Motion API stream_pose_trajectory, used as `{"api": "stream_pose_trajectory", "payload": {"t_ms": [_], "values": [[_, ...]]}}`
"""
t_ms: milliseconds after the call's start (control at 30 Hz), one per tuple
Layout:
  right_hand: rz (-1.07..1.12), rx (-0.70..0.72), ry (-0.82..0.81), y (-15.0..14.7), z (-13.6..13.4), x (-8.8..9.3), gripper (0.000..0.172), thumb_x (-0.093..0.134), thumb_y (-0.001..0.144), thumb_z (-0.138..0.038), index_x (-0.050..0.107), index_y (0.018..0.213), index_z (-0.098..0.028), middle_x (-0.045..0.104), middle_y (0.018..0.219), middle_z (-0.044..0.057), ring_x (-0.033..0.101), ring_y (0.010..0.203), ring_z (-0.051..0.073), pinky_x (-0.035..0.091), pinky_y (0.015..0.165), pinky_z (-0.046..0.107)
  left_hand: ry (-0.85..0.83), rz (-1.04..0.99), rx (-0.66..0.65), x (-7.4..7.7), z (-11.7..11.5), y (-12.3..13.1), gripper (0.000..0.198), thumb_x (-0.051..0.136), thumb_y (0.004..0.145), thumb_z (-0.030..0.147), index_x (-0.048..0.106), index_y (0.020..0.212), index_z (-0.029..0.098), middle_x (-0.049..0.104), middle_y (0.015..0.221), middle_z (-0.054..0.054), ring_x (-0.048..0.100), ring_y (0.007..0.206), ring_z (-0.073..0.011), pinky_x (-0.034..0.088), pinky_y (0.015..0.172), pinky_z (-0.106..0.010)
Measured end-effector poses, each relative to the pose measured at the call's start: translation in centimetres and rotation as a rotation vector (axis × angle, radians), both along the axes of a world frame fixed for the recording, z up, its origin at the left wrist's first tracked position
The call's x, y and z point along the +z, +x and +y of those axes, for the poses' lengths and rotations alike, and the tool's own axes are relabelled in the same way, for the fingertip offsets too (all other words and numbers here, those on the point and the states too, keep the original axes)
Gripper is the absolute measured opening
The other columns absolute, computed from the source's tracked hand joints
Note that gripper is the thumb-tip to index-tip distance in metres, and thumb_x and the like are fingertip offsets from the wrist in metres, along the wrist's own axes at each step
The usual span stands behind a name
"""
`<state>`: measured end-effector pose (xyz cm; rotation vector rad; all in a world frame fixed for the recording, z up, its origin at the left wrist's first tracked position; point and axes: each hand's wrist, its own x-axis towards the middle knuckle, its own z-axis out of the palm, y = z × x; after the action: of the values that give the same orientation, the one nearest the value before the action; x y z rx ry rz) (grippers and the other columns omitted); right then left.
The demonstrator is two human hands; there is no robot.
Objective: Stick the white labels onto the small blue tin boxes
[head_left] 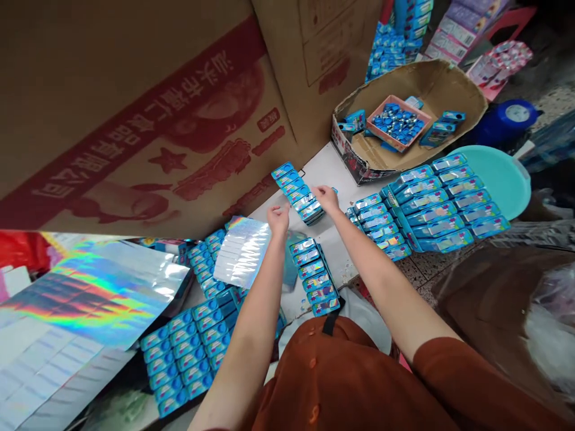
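Observation:
A row of small blue packs (pixel 294 190) lies on the white table (pixel 332 170), beside the large carton. My left hand (pixel 278 218) is at the near left side of this row, fingers bent together; anything between them is too small to name. On the right side of the row, my right hand (pixel 326 197) has its fingers pinched over the packs, and a bit of blue shows beside it. A second row of blue packs (pixel 315 276) lies nearer my body. Left of my left forearm is a shiny silver sticker sheet (pixel 242 251).
A huge carton (pixel 135 108) walls off the upper left. An open cardboard box (pixel 381 158) holds a pink tray (pixel 372 123) of small blue-and-silver pieces. Stacked blue packs (pixel 435 209) stand right, near a turquoise basin (pixel 507 179). More packs (pixel 184 353) and holographic sheets (pixel 103 287) lie left.

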<state>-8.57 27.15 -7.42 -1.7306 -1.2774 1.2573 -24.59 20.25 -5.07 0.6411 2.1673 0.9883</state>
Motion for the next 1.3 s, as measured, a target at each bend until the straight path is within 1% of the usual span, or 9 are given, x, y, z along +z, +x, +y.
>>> {"api": "stream_pose_trajectory", "payload": {"t_ms": [133, 233, 367, 467, 600, 733, 867, 1000, 1300], "values": [[0.005, -0.092, 0.187, 1.9, -3.2, 1.9, 0.045, 0.038, 0.088, -0.055, 0.064, 0.087, -0.018, 0.067, 0.087, 0.005, 0.060, 0.084, 0.018, 0.043, 0.079, 0.028, 0.167, 0.250, -0.034, -0.5, -4.5, -6.7, 0.024, 0.054, 0.081, 0.040, 0.050, 0.091, 0.018, 0.054, 0.071, 0.001, 0.055, 0.067, -0.0139, 0.044, 0.069, -0.026], [-0.025, -0.040, 0.325, 3.7, -7.6, 3.3, 0.042, 0.038, 0.091, -0.050, 0.066, 0.089, -0.018, 0.067, 0.089, 0.006, 0.060, 0.088, 0.019, 0.043, 0.081, 0.030, 0.052, 0.559, -0.272, -1.1, -7.0, -12.2, 0.020, 0.048, 0.083, 0.031, 0.056, 0.093, 0.016, 0.063, 0.091, -0.010, 0.058, 0.091, -0.0227, 0.044, 0.086, -0.036], [-0.113, 0.140, 0.379, 5.2, -14.4, 4.5, 0.035, 0.038, 0.094, -0.040, 0.067, 0.092, -0.020, 0.067, 0.091, 0.006, 0.060, 0.091, 0.019, 0.043, 0.084, 0.032, -0.108, 0.748, -0.736, -2.1, -5.6, -16.2, 0.040, 0.040, 0.082, 0.018, 0.055, 0.119, 0.015, 0.058, 0.123, -0.015, 0.044, 0.123, -0.0305, 0.032, 0.102, -0.046], [-0.164, 0.241, 0.345, 6.0, -18.8, 5.0, 0.031, 0.040, 0.094, -0.036, 0.067, 0.095, -0.020, 0.067, 0.093, 0.006, 0.059, 0.093, 0.020, 0.043, 0.085, 0.034, -0.170, 0.782, -0.924, -2.6, -2.7, -17.4, 0.052, 0.041, 0.078, 0.012, 0.047, 0.130, 0.016, 0.048, 0.137, -0.014, 0.031, 0.134, -0.0313, 0.026, 0.106, -0.049], [-0.194, 0.154, 0.254, 7.3, -22.6, 5.5, 0.032, 0.039, 0.094, -0.037, 0.066, 0.097, -0.020, 0.066, 0.099, 0.008, 0.059, 0.096, 0.020, 0.044, 0.088, 0.036, -0.230, 0.815, -0.619, -2.5, -1.6, -18.1, 0.047, 0.047, 0.082, 0.027, 0.046, 0.126, 0.011, 0.049, 0.130, -0.020, 0.040, 0.125, -0.0337, 0.035, 0.099, -0.046], [-0.204, 0.032, 0.187, 8.3, -24.9, 5.8, 0.034, 0.039, 0.094, -0.040, 0.066, 0.098, -0.019, 0.066, 0.100, 0.008, 0.058, 0.097, 0.021, 0.044, 0.089, 0.037, -0.349, 0.703, -0.223, -2.8, -5.5, -17.5, 0.068, 0.060, 0.072, 0.057, 0.044, 0.122, 0.013, 0.050, 0.122, -0.019, 0.045, 0.118, -0.0342, 0.039, 0.093, -0.046], [-0.210, -0.008, 0.164, 8.3, -26.4, 6.2, 0.035, 0.039, 0.093, -0.042, 0.066, 0.098, -0.020, 0.065, 0.102, 0.008, 0.058, 0.098, 0.021, 0.043, 0.089, 0.037, -0.429, 0.694, -0.210, -4.3, -9.0, -16.7, 0.090, 0.069, 0.060, 0.063, 0.036, 0.129, 0.015, 0.044, 0.130, -0.018, 0.039, 0.123, -0.0359, 0.035, 0.097, -0.049], [-0.234, 0.019, 0.198, 7.7, -27.3, 7.1, 0.035, 0.041, 0.092, -0.043, 0.067, 0.096, -0.019, 0.065, 0.101, 0.009, 0.058, 0.098, 0.022, 0.042, 0.091, 0.037, -0.415, 0.696, -0.185, -5.2, -9.3, -17.0, 0.092, 0.069, 0.058, 0.065, 0.038, 0.127, 0.013, 0.046, 0.127, -0.020, 0.040, 0.121, -0.0357, 0.032, 0.098, -0.047], [-0.292, 0.020, 0.271, 7.9, -30.3, 8.3, 0.036, 0.044, 0.090, -0.043, 0.068, 0.094, -0.017, 0.066, 0.100, 0.011, 0.059, 0.097, 0.023, 0.044, 0.091, 0.038, -0.351, 0.733, -0.086, -4.0, -10.3, -18.0, 0.085, 0.067, 0.065, 0.061, 0.038, 0.127, 0.010, 0.048, 0.121, -0.022, 0.042, 0.116, -0.0380, 0.032, 0.093, -0.047]]}}
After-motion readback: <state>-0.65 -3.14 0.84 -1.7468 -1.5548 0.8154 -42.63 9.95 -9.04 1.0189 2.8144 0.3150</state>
